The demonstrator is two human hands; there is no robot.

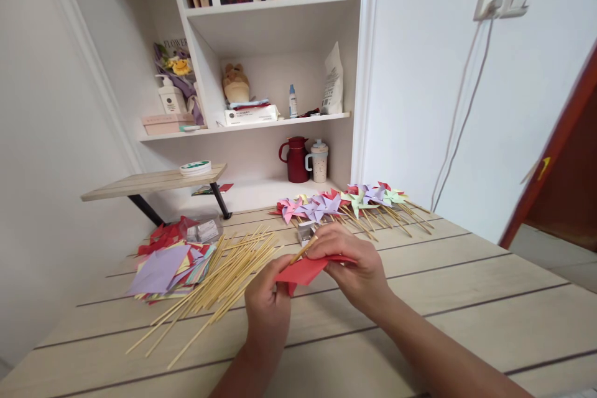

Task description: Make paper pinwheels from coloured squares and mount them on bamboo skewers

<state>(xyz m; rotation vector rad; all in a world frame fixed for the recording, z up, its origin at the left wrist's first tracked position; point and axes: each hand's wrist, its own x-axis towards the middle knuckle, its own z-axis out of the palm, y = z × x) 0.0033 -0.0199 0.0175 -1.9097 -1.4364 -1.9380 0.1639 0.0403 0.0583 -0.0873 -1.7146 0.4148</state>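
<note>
Red paper (305, 269), folded into a flat pointed shape, is hovering just above the wooden table (466, 298) near its middle, pinched from both sides. At its seven o'clock edge the left hand (267, 308) is closing thumb and fingers on the lower corner. At its three o'clock side the right hand (354, 267) is pressing fingers down on the upper fold while also gripping a thin bamboo stick (303, 250), which is slanting up toward one o'clock across the paper's top edge.

Out at nine o'clock from the paper, a loose heap of bamboo sticks (219, 280) is lying fanned across the planks, and beyond it, further toward nine, a stack of coloured paper squares (163, 267) is sitting with a lilac sheet on top. A small clear box (205, 230) is resting at ten o'clock, just behind that stack. At twelve to one o'clock, a row of finished paper pinwheels (345, 202) is lying along the far edge of the table, sticks pointing toward four o'clock. Behind them a white shelf unit (275, 62) is holding a red jug (296, 159).
</note>
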